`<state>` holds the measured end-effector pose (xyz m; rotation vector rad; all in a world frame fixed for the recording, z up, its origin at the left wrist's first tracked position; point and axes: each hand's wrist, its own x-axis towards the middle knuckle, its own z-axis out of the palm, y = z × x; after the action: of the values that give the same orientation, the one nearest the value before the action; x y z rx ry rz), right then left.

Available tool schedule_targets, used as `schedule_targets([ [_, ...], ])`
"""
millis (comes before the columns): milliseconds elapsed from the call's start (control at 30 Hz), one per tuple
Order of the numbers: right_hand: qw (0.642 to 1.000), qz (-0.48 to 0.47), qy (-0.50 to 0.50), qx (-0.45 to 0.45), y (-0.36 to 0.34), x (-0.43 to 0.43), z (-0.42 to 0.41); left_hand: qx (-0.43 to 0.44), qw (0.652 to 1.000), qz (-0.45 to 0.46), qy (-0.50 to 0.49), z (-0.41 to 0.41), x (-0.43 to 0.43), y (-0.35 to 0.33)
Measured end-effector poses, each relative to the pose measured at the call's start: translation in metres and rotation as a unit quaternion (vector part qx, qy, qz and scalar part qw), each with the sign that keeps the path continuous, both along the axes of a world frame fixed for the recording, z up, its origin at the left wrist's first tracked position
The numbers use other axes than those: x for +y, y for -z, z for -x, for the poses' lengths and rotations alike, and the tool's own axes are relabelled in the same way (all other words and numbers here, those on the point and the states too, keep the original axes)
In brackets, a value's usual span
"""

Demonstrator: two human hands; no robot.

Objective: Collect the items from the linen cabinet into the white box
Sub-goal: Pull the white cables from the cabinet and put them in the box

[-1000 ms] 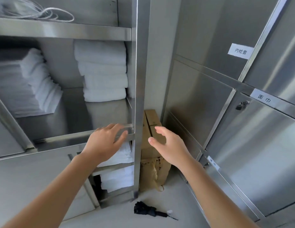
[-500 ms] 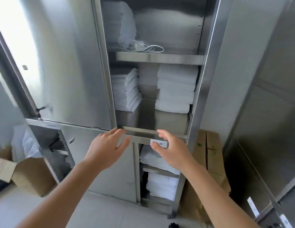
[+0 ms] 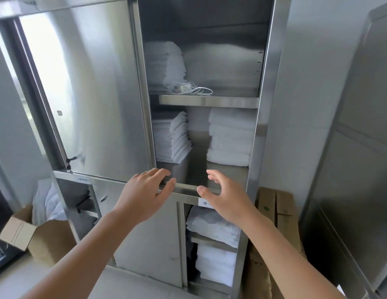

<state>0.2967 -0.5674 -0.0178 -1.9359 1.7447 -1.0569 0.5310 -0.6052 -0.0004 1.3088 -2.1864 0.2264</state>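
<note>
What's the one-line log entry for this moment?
stage: pre-grasp at linen cabinet | left hand: open, empty, at shelf edge | right hand: open, empty | folded towels: on shelves, untouched | white box: not in view

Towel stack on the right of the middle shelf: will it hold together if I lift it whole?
Probably floppy: the towel stack is folded soft cloth with rounded edges, so unsupported ends will likely droop. Top layers may slip off, since the folds lie loose with nothing binding them. It likely slides easily, as it rests on a smooth steel shelf.
</note>
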Motion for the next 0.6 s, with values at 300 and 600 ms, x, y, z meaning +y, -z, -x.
schedule_targets([
  [300,0.994,0.095,0.029,0.052,-0.084,-0.04,0.024,0.023,0.998,0.055,0.034,0.022,-0.047,-0.077],
  [600,0.983,0.167,0.045,0.058,-0.144,-0.126,0.011,0.02,0.994,0.097,0.033,-0.002,-0.142,-0.134],
])
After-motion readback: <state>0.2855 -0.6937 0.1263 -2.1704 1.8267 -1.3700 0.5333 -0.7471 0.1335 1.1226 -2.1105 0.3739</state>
